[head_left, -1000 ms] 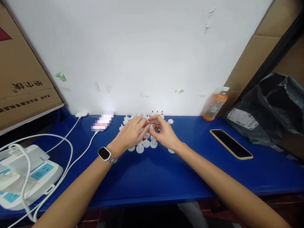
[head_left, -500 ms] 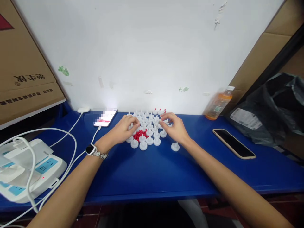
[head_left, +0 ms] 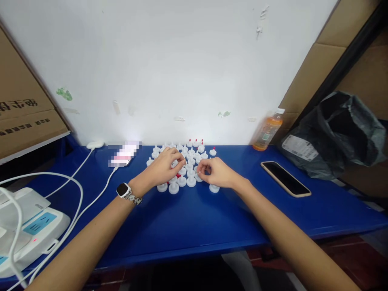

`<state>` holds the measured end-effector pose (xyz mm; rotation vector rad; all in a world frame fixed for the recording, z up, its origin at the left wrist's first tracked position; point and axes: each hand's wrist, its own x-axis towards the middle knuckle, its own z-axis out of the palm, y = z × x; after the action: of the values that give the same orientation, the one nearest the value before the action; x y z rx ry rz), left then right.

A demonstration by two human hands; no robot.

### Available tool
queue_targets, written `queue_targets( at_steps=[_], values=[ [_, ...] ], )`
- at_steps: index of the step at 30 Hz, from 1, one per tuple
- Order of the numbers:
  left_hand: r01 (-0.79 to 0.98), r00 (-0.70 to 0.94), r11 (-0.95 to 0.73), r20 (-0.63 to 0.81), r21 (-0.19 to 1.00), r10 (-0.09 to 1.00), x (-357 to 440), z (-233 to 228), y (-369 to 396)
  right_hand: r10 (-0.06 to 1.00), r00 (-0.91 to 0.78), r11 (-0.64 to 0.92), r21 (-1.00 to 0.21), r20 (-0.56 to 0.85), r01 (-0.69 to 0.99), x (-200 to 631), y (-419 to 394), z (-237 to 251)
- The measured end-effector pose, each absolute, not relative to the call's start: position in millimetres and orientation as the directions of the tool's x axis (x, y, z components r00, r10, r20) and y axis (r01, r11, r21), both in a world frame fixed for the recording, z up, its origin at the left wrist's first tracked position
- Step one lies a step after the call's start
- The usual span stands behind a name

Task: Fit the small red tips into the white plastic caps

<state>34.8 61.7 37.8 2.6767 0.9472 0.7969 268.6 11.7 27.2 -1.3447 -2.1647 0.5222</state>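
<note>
Several small white caps (head_left: 190, 182) stand in a tight cluster on the blue table (head_left: 188, 222), a few at the back with red tips (head_left: 195, 141). My left hand (head_left: 163, 169), a watch on its wrist, rests over the left of the cluster with thumb and forefinger pinched together; what they hold is hidden. A bit of the red pile (head_left: 178, 176) shows under it. My right hand (head_left: 217, 173) lies at the cluster's right edge, its fingertips pinched on a white cap (head_left: 198, 176). One cap (head_left: 214, 188) stands apart just under that hand.
A lit phone (head_left: 124, 155) on a white cable lies left of the caps, a dark phone (head_left: 285, 178) to the right. An orange bottle (head_left: 267, 132) and a black bag (head_left: 333, 133) stand at the back right. A white power strip (head_left: 30, 226) sits at the left; cardboard boxes (head_left: 21, 109) flank the wall.
My right hand has come down and in from the back of the cluster to its near right edge. My left hand has slid right over the red pile, covering most of it.
</note>
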Motion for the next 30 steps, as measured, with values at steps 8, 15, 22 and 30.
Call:
queue_targets(
  at_steps=[8, 15, 22, 30],
  values=[
    [0.518, 0.677, -0.806, 0.439, 0.287, 0.591, 70.5, 34.9, 72.6, 0.924, -0.085, 0.26, -0.45, 0.373, 0.854, 282.6, 62.4, 27.1],
    [0.53, 0.666, -0.783, 0.412, 0.326, 0.622, 58.8, 20.1, 64.6, 0.961, 0.069, -0.03, -0.149, 0.266, 0.988, 271.8, 129.8, 25.4],
    [0.545, 0.583, -0.766, 0.504, 0.34, 0.638, 45.9, 31.3, 63.5, 0.93, 0.051, 0.089, -0.356, 0.365, 0.93, 268.7, 111.6, 33.9],
    [0.561, 0.464, -0.708, 0.545, 0.43, 0.699, 37.2, 41.4, 46.5, 0.919, -0.27, 0.316, -0.946, 0.287, 0.069, 241.0, 36.8, 36.3]
  ],
)
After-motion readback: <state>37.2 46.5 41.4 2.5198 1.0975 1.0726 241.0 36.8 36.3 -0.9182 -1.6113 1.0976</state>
